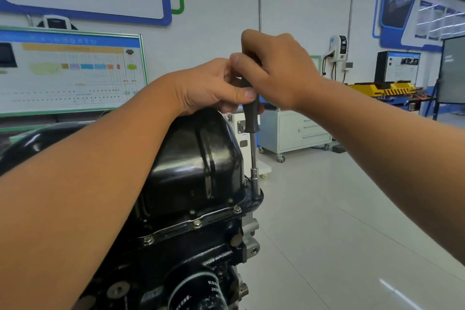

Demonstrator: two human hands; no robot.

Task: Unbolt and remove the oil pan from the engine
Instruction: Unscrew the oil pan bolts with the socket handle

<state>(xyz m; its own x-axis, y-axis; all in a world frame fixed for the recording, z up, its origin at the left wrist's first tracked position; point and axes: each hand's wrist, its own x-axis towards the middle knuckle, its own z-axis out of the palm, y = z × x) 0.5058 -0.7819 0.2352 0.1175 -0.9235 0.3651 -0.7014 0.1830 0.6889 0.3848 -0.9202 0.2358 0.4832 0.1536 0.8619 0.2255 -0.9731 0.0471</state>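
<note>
- Left hand [211,85] and right hand [274,70], together at 12 o'clock, both grip the nut driver [251,118]
- Its socket sits on a flange bolt at 3 o'clock of the black oil pan [196,158], atop the engine [191,254]

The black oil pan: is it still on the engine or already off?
Still on. The oil pan sits on the engine, with bolts visible along its flange.

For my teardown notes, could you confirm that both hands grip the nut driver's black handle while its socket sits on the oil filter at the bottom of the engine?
Not quite. In the head view the left hand and right hand do grip the nut driver by its black handle, but its socket sits on a bolt at the corner of the oil pan flange, not on the oil filter, which is untouched.
</note>
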